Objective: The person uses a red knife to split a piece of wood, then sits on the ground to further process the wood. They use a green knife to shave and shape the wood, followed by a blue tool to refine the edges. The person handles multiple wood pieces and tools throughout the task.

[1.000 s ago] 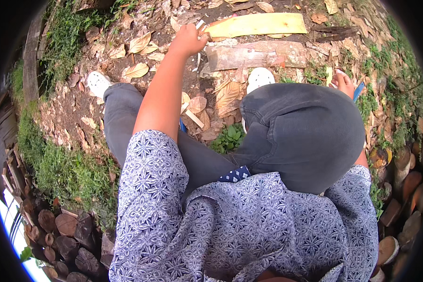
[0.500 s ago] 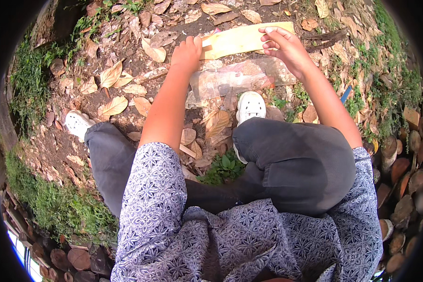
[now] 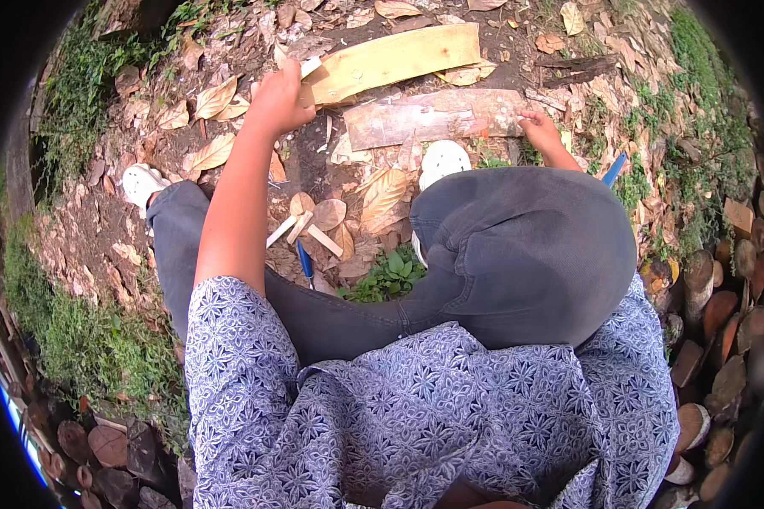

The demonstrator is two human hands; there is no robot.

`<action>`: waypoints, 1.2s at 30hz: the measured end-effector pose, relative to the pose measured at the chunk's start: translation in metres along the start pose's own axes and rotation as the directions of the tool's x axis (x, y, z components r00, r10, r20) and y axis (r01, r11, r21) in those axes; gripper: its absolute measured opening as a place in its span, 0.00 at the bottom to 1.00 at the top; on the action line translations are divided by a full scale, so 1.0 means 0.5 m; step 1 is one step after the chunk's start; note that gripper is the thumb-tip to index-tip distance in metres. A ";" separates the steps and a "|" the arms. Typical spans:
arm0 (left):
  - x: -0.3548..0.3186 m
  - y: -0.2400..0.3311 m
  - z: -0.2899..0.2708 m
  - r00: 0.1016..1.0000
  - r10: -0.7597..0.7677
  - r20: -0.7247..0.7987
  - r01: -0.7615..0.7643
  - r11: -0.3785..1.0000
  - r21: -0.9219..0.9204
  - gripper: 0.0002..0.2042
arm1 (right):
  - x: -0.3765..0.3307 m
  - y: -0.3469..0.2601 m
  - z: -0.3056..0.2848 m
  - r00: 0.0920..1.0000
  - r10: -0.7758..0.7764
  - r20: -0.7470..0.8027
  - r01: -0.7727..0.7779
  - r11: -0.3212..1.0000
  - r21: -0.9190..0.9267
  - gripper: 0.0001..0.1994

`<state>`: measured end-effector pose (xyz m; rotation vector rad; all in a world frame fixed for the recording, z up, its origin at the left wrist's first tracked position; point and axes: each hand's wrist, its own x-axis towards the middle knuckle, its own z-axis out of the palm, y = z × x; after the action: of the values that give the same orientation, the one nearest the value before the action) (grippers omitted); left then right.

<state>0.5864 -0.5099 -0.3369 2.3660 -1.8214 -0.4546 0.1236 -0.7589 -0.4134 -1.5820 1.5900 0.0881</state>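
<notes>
The ground is bare dark soil strewn with dry brown leaves, with grass along the left and far right edges and a row of round log ends at the right rim. The person sits low with knees bent, and the left hand (image 3: 282, 97) is clenched around the near-left end of a pale yellow slab (image 3: 395, 59), a flat, smooth-faced strip of split wood or husk that lies across the far ground; a small pale tip shows just above the knuckles, though what it belongs to cannot be told. The hold at the end looks meant to pin or steer the slab. Outward from there, a rough greyish-brown plank (image 3: 433, 119) lies just nearer, roughly parallel, its surface weathered and flaky, and the right hand (image 3: 539, 131) rests its fingers on the plank's right end, apparently pressing rather than wrapped around it, though whether it grasps anything cannot be told. A white shoe (image 3: 444, 161) sits just beside the plank, another white shoe (image 3: 140, 182) at the far left. Nearer, between the legs, lie 2 or 3 short pale wood offcuts (image 3: 306, 231) and a blue pen-like tool (image 3: 305, 263), beside a small green weed (image 3: 390, 276).
</notes>
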 end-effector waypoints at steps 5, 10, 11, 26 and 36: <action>-0.167 -0.094 -0.072 0.957 -0.289 0.007 0.289 0.957 -0.006 0.40 | 0.033 0.093 0.054 0.992 -0.080 -0.093 0.091 0.989 0.119 0.23; -0.353 -0.142 -0.040 0.802 -0.592 -0.084 0.590 0.806 -0.047 0.35 | -0.016 -0.025 0.085 0.932 0.017 -0.362 -0.203 0.852 -0.483 0.34; -0.375 -0.148 -0.030 0.796 -0.601 -0.063 0.601 0.799 -0.035 0.35 | -0.020 -0.029 0.087 0.934 0.037 -0.357 -0.220 0.843 -0.491 0.35; -0.340 -0.174 0.044 0.789 -0.614 0.006 0.614 0.789 0.007 0.34 | -0.004 -0.029 0.009 0.948 0.263 0.181 -0.289 0.947 0.138 0.48; -0.228 -0.254 0.032 0.700 -0.621 0.353 0.668 0.744 -0.018 0.39 | 0.002 0.000 -0.031 0.961 0.265 0.081 -0.277 0.934 0.227 0.36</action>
<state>0.6723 -0.3650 -0.3686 2.9029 -0.8965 -1.0680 0.1158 -0.7689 -0.4045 -1.1640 1.7040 0.0824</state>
